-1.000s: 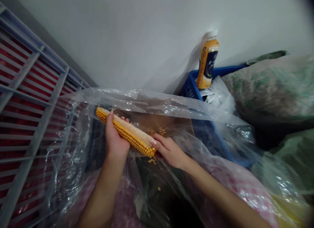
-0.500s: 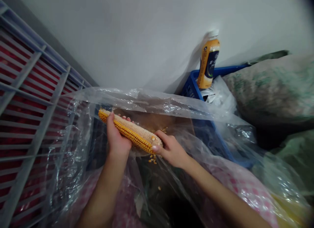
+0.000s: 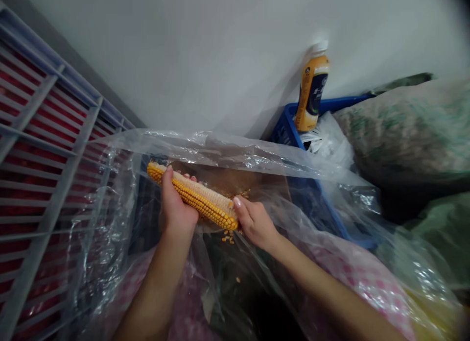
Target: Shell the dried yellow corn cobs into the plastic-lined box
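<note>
The left hand (image 3: 176,208) is closed tight around a corn cob (image 3: 198,199), and the right hand (image 3: 255,223) presses its fingers on the cob's end. The cob is held over a clear plastic bag (image 3: 235,155), with loose corn bits (image 3: 227,238) lying on it. Farther off, a yellow bottle (image 3: 312,88) leans on a white wall (image 3: 183,61) by a blue crate (image 3: 290,128).

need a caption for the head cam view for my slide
Left hand holds a partly stripped corn cob, right hand at its end, above loose kernels on clear plastic
</note>
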{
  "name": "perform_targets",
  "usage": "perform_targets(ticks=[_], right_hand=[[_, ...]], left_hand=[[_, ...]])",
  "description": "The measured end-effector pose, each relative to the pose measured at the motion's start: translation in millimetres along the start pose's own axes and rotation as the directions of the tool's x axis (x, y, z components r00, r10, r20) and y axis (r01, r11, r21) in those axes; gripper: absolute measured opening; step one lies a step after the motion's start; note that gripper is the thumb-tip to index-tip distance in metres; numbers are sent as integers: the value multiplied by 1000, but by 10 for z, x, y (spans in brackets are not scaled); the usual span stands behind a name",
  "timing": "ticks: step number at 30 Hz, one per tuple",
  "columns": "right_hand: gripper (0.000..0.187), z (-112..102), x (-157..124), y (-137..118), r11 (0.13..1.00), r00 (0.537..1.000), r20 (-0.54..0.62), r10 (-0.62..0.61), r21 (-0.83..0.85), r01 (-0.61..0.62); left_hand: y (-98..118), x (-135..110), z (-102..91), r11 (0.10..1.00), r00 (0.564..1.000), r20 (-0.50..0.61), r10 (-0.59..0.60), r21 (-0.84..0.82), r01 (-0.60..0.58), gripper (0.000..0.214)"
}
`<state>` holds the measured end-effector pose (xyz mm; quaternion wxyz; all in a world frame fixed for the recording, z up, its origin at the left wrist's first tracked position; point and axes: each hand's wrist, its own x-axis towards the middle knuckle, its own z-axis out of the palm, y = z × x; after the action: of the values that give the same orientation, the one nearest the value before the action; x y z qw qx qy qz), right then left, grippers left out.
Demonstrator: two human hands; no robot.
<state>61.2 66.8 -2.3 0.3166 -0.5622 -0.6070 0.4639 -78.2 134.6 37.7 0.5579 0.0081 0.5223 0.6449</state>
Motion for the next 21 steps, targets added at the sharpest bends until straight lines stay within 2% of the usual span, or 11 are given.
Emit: perform_targets(ticks=[2, 4, 6, 8, 10, 13, 16, 21], right_hand=[[61, 8, 16, 3, 980, 993, 1, 118, 161, -116], [74, -1, 33, 1, 906, 964, 79, 254, 328, -266], [83, -25, 41, -7, 864, 947, 123, 297, 388, -321], [79, -48, 33, -23, 928, 970, 76, 233, 281, -245], [66, -57, 16, -42, 989, 991, 32, 131, 65, -133], [50, -33, 4, -57, 984, 998, -7, 67, -162, -67], [42, 10, 20, -40, 980, 998, -41, 47, -193, -54], [40, 42, 32, 10, 991, 999, -37, 40, -125, -44]], left_hand=[[2, 3, 2, 1000, 1000, 1, 2, -19, -2, 18], [5, 16, -3, 999, 1000, 5, 7, -39, -7, 18], [10, 33, -10, 998, 1000, -13, 20, -52, -20, 18], [13, 45, -16, 998, 998, -38, 43, -54, -45, 18], [12, 44, -15, 996, 997, -50, 65, -52, -68, 18], [-4, 25, -4, 996, 996, -49, 72, -44, -74, 19], [-28, 4, 4, 998, 997, -55, 59, -24, -61, 19], [-47, 3, 2, 999, 998, -43, 46, 0, -46, 19]])
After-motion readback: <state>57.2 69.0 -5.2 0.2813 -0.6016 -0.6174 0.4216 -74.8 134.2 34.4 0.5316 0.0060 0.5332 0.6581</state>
